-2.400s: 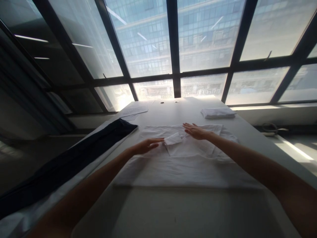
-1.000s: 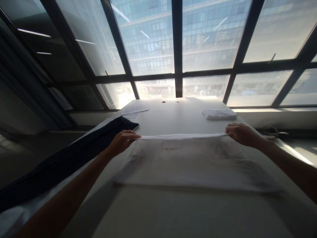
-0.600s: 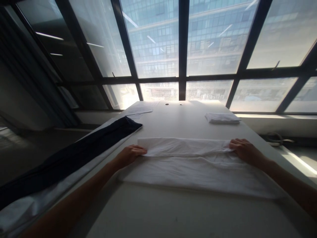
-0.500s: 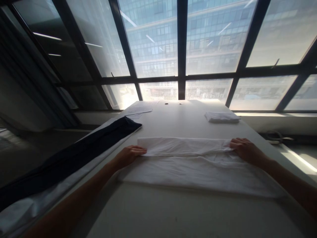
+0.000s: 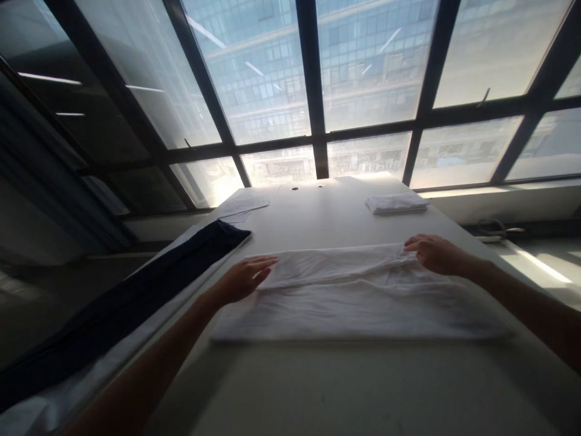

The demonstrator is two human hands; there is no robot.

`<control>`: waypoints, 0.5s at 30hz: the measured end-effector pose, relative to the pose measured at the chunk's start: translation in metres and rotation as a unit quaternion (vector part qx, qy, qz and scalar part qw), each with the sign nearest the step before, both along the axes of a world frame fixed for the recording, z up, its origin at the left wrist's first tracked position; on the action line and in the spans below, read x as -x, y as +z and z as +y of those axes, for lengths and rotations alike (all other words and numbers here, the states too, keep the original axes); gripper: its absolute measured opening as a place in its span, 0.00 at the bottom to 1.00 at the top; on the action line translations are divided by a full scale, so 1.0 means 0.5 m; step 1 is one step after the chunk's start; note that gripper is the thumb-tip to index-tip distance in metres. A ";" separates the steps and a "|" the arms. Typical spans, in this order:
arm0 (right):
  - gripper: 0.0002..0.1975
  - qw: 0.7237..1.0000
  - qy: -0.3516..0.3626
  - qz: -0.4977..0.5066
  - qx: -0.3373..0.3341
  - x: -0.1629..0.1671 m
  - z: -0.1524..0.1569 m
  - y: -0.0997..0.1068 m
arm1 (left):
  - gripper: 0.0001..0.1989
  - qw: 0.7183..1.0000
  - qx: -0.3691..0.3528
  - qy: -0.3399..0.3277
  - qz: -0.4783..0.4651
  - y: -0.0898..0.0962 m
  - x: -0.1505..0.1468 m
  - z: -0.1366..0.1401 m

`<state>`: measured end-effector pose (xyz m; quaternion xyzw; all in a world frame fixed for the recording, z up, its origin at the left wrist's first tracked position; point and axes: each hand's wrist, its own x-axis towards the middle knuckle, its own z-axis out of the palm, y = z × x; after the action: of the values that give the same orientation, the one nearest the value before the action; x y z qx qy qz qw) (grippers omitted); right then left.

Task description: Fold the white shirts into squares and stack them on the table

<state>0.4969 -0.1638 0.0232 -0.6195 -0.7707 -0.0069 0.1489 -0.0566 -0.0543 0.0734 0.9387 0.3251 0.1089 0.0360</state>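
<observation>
A white cloth (image 5: 345, 309), partly folded over along its far side, lies wide across the white table (image 5: 299, 387), with wrinkles near its right end. My left hand (image 5: 242, 280) is at the cloth's far left corner, fingers stretched out and the thumb apart from them. At the far right corner, my right hand (image 5: 436, 253) has its fingers bent and pinched on the cloth's edge. Its fingertips are partly hidden by the hand itself.
A dark navy cloth (image 5: 149, 284) lies over white fabric along the table's left side. Papers (image 5: 245, 206) rest at the far left, and a folded white cloth (image 5: 396, 203) at the far right. Behind the table stand large windows (image 5: 363, 66). A coiled cable (image 5: 494, 228) is at right.
My left hand has loosened from the cloth's corner and moved slightly forward, its fingers spreading. My right hand has shifted slightly left and away along the far edge. The camera view has tilted.
</observation>
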 end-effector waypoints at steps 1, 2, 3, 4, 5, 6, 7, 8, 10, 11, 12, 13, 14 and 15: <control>0.20 1.000 0.013 -0.003 -0.005 0.027 0.015 0.008 | 0.26 1.000 -0.013 -0.011 -0.008 -0.005 -0.043 0.001; 0.22 1.000 0.019 -0.001 -0.017 0.060 0.031 0.015 | 0.27 0.999 -0.019 -0.031 -0.010 -0.015 -0.089 0.004; 0.24 0.999 0.025 0.006 -0.026 0.099 0.050 0.018 | 0.27 0.998 -0.020 -0.060 -0.004 -0.029 -0.136 0.009; 0.26 0.999 0.038 0.014 -0.030 0.140 0.068 0.018 | 0.28 0.996 -0.019 -0.088 0.009 -0.046 -0.180 0.014; 0.27 0.998 0.057 0.021 -0.028 0.183 0.087 0.013 | 0.28 0.993 -0.016 -0.112 0.026 -0.065 -0.220 0.020; 0.28 0.997 0.072 0.023 -0.024 0.224 0.104 0.005 | 0.29 0.992 -0.012 -0.120 0.042 -0.084 -0.253 0.026; 0.29 0.996 0.087 0.026 -0.017 0.260 0.120 -0.006 | 0.30 0.991 -0.002 -0.122 0.056 -0.102 -0.278 0.031; 0.30 0.995 0.100 0.030 -0.003 0.291 0.133 -0.019 | 0.31 0.990 0.008 -0.122 0.065 -0.118 -0.295 0.036; 0.32 0.992 0.111 0.034 0.040 0.330 0.152 -0.048 | 0.32 0.991 0.021 -0.115 0.066 -0.143 -0.310 0.042; 0.33 0.991 0.113 0.034 0.060 0.339 0.158 -0.061 | 0.32 0.992 0.023 -0.112 0.061 -0.152 -0.309 0.044; 0.34 0.990 0.115 0.033 0.075 0.341 0.162 -0.073 | 0.33 0.992 0.022 -0.108 0.055 -0.159 -0.306 0.046; 0.35 0.989 0.116 0.033 0.082 0.337 0.165 -0.084 | 0.33 0.993 0.021 -0.101 0.049 -0.164 -0.300 0.048; 0.35 0.989 0.118 0.033 0.082 0.329 0.166 -0.093 | 0.33 0.995 0.021 -0.090 0.045 -0.169 -0.292 0.052; 0.35 0.989 0.119 0.032 0.079 0.317 0.166 -0.100 | 0.33 0.996 0.024 -0.076 0.042 -0.172 -0.283 0.057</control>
<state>0.3385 -0.0807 -0.0270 -0.5327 -0.8321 0.0918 0.1240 0.0851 -0.0258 -0.0127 0.9633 0.2566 0.0583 0.0525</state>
